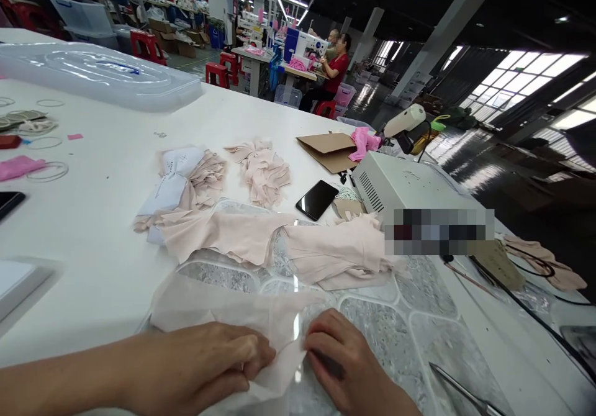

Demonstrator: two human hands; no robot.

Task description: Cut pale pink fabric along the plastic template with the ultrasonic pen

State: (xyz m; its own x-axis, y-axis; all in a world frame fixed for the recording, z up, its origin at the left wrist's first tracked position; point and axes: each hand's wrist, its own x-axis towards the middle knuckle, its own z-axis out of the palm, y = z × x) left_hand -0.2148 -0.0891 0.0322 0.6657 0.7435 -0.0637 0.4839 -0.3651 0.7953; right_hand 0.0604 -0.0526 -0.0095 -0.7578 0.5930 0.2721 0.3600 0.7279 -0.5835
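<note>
A thin, sheer pale-pink fabric piece [223, 304] lies over a grey stone-patterned mat [372, 323]. My left hand [209, 363] presses on it from the left, its fingers curled together onto the cloth. Between the thumb and fingers of my right hand [338, 357] the cloth's right edge is pinched. Just beyond the hands, a pale-pink cut piece [228, 236] and a stack of similar pieces [339, 248] rest on the mat. A pointed metal tool [460, 388], partly cut off by the frame, is right of my right hand.
Behind the mat sit a bundle tied with white cloth [172, 180] and a loose fabric heap [263, 171]. A black phone [317, 200] is beside a grey metal box [410, 183] with cables. A plastic lid [102, 74] lies far left. A person in red [338, 68] sits at a sewing machine.
</note>
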